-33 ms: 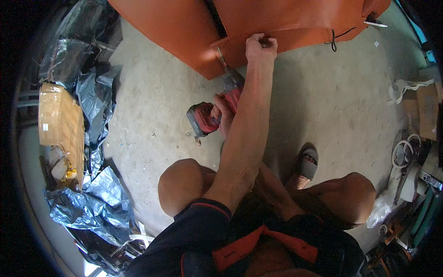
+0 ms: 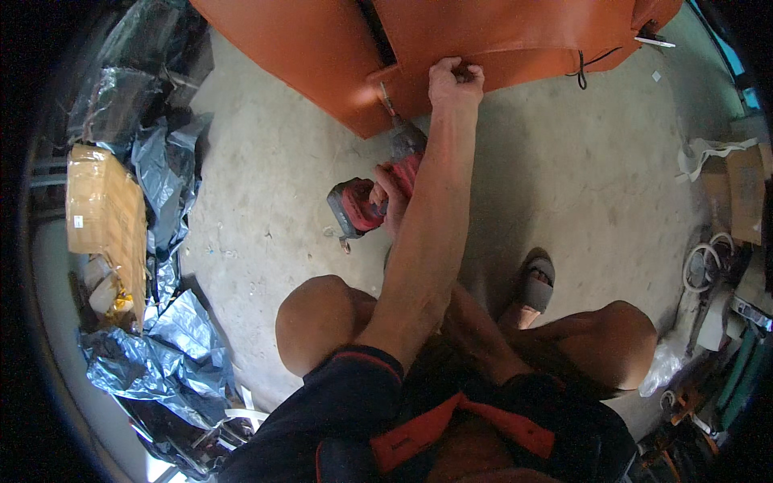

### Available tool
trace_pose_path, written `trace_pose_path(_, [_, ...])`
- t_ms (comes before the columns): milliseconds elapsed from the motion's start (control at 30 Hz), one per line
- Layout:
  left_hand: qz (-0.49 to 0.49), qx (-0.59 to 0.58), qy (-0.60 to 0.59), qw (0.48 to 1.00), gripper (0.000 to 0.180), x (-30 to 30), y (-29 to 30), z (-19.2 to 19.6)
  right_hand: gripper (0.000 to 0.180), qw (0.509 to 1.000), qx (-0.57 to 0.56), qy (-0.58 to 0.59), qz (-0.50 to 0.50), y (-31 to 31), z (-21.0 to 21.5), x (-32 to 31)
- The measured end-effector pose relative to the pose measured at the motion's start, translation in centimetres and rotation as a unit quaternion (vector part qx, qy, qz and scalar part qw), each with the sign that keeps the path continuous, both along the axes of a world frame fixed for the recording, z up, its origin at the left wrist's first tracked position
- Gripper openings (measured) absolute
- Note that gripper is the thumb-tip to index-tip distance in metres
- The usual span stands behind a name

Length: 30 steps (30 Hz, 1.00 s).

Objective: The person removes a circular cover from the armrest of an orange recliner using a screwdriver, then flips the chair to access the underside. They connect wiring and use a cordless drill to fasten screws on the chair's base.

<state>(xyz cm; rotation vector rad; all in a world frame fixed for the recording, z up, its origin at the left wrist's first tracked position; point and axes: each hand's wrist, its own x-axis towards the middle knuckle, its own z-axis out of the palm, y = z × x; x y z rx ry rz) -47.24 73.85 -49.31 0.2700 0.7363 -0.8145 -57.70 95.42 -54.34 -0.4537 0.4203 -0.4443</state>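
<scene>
left hand [image 2: 455, 80] gripping orange panel [image 2: 499, 36] edge – red drill [image 2: 378, 197] below

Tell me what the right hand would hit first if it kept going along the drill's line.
Likely the orange panel: the right hand grips the red drill, whose bit already points at the panel's lower edge.
</scene>
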Motion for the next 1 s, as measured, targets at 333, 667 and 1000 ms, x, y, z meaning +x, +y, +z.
trace_pose_path(333, [0.007,-0.031,-0.102,0.994,0.034,-1.2,0.6,-1.4,0.022,0.852,-0.460,0.242,-0.062,-1.9,-3.8,-11.4])
trace_pose_path(667, [0.032,0.044,-0.122,0.991,0.031,-2.8,1.6,-0.4,0.025,0.483,-0.729,0.465,-0.139,-6.9,-5.2,-18.2])
trace_pose_path(1000, [0.000,-0.102,-0.102,0.990,0.052,-0.5,4.6,-6.2,0.048,0.387,-0.828,0.376,0.150,-12.6,1.0,-25.5])
